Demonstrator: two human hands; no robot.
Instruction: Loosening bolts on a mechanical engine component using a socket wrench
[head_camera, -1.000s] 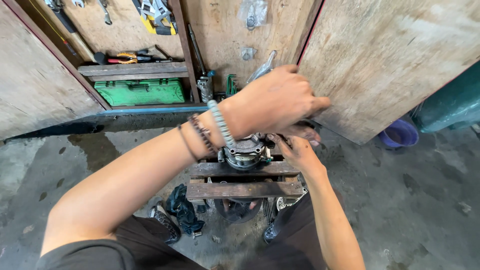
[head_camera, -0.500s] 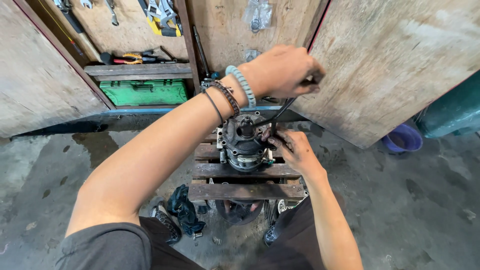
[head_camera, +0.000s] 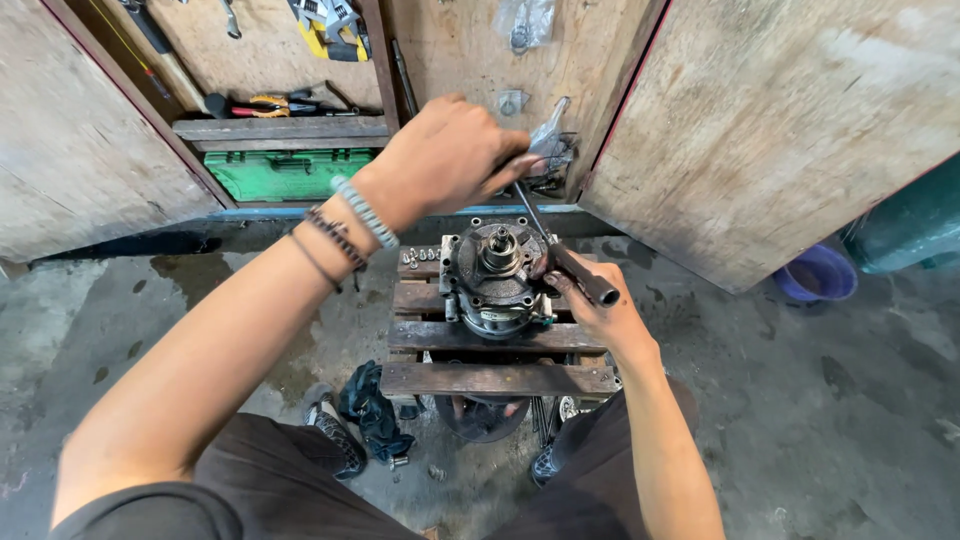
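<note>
**Ana:** Concrete floor, stained and damp, with open wooden cupboard doors behind. What sits in the middle?

**Ben:** A small slatted wooden stand. On its far edge rests a round metal unit, dark and greasy, face up, with a hub at its centre.

**Ana:** And the hands?

**Ben:** The left hand, with beaded bands at the wrist, is raised above the stand's far edge. Its fingers are curled closed around the top of a thin metal rod that slants down to the unit's right rim. The right hand is at the stand's right edge, fingers wrapped tight around a thick dark handle that meets the same spot on the rim.

**Ana:** Which step does that look like?

**Ben:** I'd judge it as working loose a fastener or part on the rim, both tools bearing on one point. The next move seems to call for steady pressure without the unit sliding off the slats.

**Ana:** Anything nearby?

**Ben:** A dark rag on the floor by the stand's left leg, and a green case in the cupboard.
</note>
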